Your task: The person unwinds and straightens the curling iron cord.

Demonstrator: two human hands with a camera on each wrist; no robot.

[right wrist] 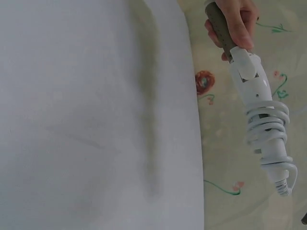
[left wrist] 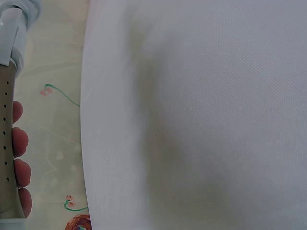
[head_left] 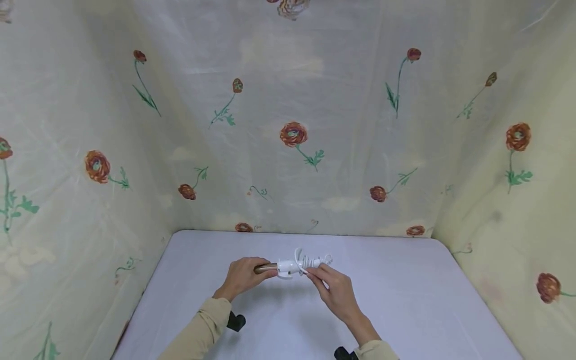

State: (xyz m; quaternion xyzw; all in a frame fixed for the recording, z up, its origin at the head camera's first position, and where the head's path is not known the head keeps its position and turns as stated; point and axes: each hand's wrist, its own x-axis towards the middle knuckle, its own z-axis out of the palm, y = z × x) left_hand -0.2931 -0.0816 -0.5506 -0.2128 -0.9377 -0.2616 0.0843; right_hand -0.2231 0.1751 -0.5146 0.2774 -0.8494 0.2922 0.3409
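Hands point(head_left: 244, 276) point(head_left: 337, 291) hold curler point(head_left: 285, 268) and cord point(head_left: 308, 263) between table edges point(head_left: 360, 238).

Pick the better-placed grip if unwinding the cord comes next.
Right, probably: the right grip appears to pinch the white cord wound around the handle, while the left grip holds the brown barrel.

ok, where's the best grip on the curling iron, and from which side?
Probably the brown barrel, from the person's left, where the left hand grips it. The barrel is straight, slim and points left; the white handle, toward the right, is wrapped in cord loops that could shift under a grip.
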